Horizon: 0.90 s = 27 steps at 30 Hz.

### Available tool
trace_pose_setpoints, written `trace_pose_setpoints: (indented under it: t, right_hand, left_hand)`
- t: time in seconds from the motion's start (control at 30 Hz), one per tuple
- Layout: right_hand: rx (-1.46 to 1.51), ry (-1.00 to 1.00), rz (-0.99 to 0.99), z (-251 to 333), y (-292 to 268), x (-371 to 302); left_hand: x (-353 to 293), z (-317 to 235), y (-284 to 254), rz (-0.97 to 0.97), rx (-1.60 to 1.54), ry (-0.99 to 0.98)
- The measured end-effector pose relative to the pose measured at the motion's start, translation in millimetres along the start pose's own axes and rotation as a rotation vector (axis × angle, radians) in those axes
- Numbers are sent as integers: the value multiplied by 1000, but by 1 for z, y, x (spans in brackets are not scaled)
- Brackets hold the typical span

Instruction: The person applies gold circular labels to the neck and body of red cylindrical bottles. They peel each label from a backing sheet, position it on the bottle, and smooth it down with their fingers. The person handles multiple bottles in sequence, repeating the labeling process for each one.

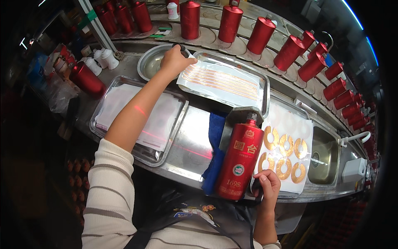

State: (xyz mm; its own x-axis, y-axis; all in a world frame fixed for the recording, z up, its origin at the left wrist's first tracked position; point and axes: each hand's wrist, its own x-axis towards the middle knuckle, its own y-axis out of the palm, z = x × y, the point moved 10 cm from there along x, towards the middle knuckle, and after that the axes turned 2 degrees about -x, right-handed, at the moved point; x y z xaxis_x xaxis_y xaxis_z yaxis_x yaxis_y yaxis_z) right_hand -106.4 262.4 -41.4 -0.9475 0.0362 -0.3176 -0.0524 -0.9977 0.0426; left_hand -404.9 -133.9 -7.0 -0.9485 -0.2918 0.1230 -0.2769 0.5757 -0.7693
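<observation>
Just left of the right fingers (264, 179) sits the red bottle (240, 159)

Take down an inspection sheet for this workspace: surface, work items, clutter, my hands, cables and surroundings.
Surface: metal counter, glare in the middle.
Work items: printed red bottle, label toward the camera; sheet of gold strips on the far tray; sheet of gold C-shapes at right.
Clutter: blue cloth beside the bottle; metal bowl; left tray bearing white sheets.
Hands: left hand at the strip sheet's upper-left corner; right hand by the bottle's base, at a black thing, unclear.
Cables: nothing seen.
Surroundings: row of red bottles beyond; sink at right.
</observation>
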Motion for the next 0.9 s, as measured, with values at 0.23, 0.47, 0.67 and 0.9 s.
trace_pose_setpoints:
  t: [0.23,0.47,0.67,0.9]
  right_hand:
    - [24,-8,-114,8,-25,1]
    - [-100,-42,-114,42,-26,18]
    - [-272,-470,-34,126,1,60]
    - [-624,-748,221,200,81,175]
  left_hand:
    - [40,15,31,151,192,13]
    - [24,-37,25,42,512,323]
    - [-18,-117,39,53,711,760]
    - [-126,-259,-26,323,-211,855]
